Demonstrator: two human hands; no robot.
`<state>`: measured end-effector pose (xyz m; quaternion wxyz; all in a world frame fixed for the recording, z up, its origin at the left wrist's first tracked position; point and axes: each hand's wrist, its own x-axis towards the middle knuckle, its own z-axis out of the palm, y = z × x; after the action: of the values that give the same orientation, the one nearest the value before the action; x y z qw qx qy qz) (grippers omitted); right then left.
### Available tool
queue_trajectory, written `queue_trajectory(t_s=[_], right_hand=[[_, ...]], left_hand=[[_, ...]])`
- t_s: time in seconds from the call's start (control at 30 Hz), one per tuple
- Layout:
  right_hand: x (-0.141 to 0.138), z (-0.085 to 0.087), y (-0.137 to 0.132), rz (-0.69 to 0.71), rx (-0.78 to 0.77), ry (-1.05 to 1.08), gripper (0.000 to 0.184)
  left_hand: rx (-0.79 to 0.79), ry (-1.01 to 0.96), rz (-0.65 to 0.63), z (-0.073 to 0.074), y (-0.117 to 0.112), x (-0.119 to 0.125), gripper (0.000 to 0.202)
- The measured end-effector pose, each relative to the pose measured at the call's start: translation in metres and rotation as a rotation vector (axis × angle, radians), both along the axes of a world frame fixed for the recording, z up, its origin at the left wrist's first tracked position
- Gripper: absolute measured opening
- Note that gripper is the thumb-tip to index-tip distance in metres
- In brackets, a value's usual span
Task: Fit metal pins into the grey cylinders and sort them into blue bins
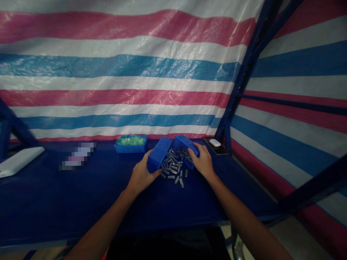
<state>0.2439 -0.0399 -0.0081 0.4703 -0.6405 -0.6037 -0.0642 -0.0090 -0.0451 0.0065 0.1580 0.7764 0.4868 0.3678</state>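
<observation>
My left hand (pixel 141 176) grips a blue plastic bin (pixel 159 153) that is tipped on its side. My right hand (pixel 203 161) grips a second blue bin (pixel 184 148), also tipped, with small grey metal cylinders showing in its mouth. Several of these grey cylinders (pixel 173 169) lie in a loose pile on the dark blue table (pixel 81 202) between the two bins, some spilling toward me.
A third blue tray (pixel 130 143) with green parts sits behind and to the left. A white flat box (pixel 16 161) lies at the far left edge. A phone with a white case (pixel 215 143) on it rests by the blue frame post (pixel 233 104). Striped tarp walls close in behind and to the right.
</observation>
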Motion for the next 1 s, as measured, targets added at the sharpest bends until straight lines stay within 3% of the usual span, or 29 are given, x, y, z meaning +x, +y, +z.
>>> queue_trajectory(t_s=[0.27, 0.57, 0.8, 1.0], right_hand=[[0.005, 0.0, 0.001, 0.056, 0.008, 0.035, 0.046], [0.011, 0.001, -0.002, 0.127, 0.034, 0.007, 0.042], [0.015, 0.002, -0.003, 0.184, 0.035, -0.056, 0.039], [0.013, 0.003, -0.013, 0.209, 0.057, -0.192, 0.042]], left_hand=[[0.107, 0.015, -0.03, 0.002, -0.003, -0.002, 0.072], [0.155, -0.273, 0.12, 0.007, 0.002, -0.012, 0.073], [0.113, -0.44, 0.132, 0.005, 0.01, -0.024, 0.076], [0.093, -0.444, 0.115, 0.002, 0.013, -0.025, 0.075]])
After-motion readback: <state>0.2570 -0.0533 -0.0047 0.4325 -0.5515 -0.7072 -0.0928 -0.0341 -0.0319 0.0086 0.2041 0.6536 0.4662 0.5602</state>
